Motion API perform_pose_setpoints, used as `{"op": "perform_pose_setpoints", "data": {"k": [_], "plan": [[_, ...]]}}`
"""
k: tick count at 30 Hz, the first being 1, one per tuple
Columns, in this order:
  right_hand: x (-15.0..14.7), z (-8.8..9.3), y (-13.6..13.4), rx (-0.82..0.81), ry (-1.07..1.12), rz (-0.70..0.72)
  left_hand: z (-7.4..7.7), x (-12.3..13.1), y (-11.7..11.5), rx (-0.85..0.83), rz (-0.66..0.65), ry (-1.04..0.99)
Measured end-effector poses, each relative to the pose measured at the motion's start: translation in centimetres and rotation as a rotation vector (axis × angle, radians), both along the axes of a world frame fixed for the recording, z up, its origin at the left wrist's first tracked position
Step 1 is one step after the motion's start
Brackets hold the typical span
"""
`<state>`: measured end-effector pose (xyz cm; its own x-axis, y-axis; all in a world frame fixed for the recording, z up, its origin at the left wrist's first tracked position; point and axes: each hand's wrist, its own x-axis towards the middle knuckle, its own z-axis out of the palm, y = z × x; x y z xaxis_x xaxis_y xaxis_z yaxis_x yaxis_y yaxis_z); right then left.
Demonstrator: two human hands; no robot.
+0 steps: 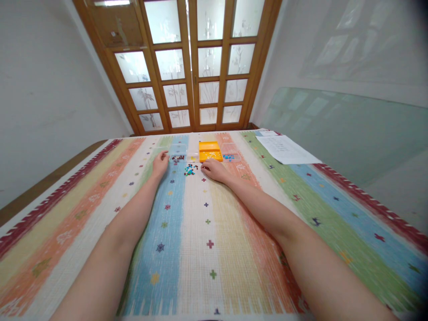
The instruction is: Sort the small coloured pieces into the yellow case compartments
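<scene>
My left hand (161, 164) is at the left front of a clear plastic box (182, 149). Its fingers are loosely bent and a little apart, and nothing shows in them. Small dark brown pieces (178, 158) lie in that box. My right hand (214, 170) rests on the cloth with its fingers curled together, their tips beside a loose pile of small blue, green and dark pieces (190, 170). Whatever those fingertips may pinch is too small to make out. Behind this hand stands an open yellow case (210, 146) with small pale pieces in its front part.
Right of the yellow case, a clear box (236, 151) holds blue pieces (228, 157). A few yellow pieces (193, 158) lie left of the case. A printed sheet (286, 149) lies at the back right on the striped tablecloth (197, 249). Wooden glazed doors (194, 67) stand beyond.
</scene>
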<state>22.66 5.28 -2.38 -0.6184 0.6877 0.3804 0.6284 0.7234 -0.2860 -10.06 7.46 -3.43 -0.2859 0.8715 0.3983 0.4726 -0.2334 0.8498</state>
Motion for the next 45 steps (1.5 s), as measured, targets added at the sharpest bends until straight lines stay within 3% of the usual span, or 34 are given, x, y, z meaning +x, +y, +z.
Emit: {"op": "perform_pose_setpoints", "data": {"k": [5, 10, 17, 29, 35, 39, 45], "plan": [[0.0, 0.1, 0.3, -0.013, 0.065, -0.121, -0.1, 4.8, -2.1, -0.014, -0.196, 0.574], [0.2, 0.1, 0.6, -0.03, 0.139, -0.219, -1.1, 8.6, -3.9, -0.03, -0.266, 0.833], [0.2, 0.2, 0.4, -0.056, 0.184, -0.223, -1.7, 9.5, -4.2, -0.039, -0.414, 0.877], [0.6, -0.4, 1.4, -0.053, 0.248, -0.259, -0.7, 11.0, -4.5, 0.055, -0.852, 0.72], [1.0, -0.7, 1.6, -0.066, 0.222, -0.24, -0.8, 9.2, -3.9, 0.087, -0.77, 0.724], [1.2, -0.5, 1.3, -0.128, 0.173, -0.089, -0.4, 7.6, -3.6, 0.075, -0.686, 0.774], [1.5, 1.1, -0.2, -0.155, 0.023, 0.084, 0.8, 6.4, -4.2, 0.075, -0.693, 0.785]]}}
